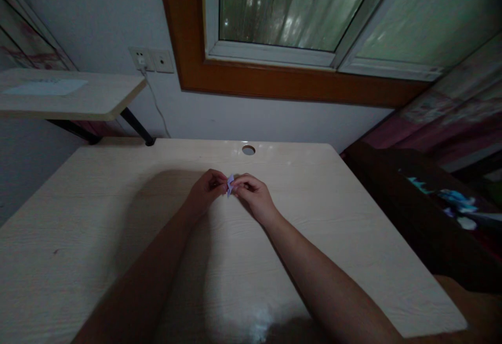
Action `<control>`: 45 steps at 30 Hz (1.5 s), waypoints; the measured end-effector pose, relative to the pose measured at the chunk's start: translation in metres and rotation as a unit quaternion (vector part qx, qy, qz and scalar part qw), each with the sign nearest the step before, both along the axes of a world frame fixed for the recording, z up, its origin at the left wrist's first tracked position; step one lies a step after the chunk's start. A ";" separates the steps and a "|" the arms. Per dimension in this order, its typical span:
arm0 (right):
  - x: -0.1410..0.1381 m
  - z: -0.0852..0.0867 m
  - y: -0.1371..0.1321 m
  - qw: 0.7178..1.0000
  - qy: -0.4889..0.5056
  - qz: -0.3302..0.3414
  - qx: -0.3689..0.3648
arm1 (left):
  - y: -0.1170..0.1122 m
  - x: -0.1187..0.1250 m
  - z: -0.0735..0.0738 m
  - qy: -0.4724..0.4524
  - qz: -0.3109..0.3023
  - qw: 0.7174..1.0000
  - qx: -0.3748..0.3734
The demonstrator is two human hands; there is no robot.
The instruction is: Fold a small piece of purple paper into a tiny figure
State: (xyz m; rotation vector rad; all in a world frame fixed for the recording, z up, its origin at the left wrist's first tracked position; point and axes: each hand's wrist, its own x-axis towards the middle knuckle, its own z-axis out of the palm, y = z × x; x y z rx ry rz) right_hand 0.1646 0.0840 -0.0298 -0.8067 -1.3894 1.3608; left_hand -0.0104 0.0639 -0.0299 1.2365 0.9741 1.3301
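A small piece of folded lilac paper is held between my two hands, over the far middle part of the desk. My left hand pinches its left side between thumb and fingers. From the other side, my right hand grips it with the fingertips, also closed. The fingers hide part of the paper, so its full folded shape cannot be made out.
A round cable hole lies near the desk's back edge. At the left, a raised shelf on black legs bears a paper sheet. A cord hangs from the wall socket. A window is behind.
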 end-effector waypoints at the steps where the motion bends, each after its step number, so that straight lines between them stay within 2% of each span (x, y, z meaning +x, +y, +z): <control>1: 0.000 -0.001 0.000 1.000 0.001 0.000 0.002 | 0.000 0.000 0.000 0.000 -0.001 1.000 0.001; 14: 0.001 -0.002 0.001 1.000 0.002 -0.003 0.013 | 0.001 0.001 0.003 0.012 0.001 1.000 0.000; 29: 0.002 -0.003 0.000 0.995 -0.058 -0.026 0.080 | 0.003 -0.002 -0.001 0.043 0.006 0.999 -0.006; 37: -0.003 -0.006 0.001 0.999 -0.002 -0.028 -0.021 | 0.002 -0.001 0.000 0.034 0.007 0.999 -0.003; 45: -0.005 -0.004 0.002 0.999 0.038 -0.026 -0.025 | 0.003 0.000 -0.002 0.036 0.014 0.999 -0.006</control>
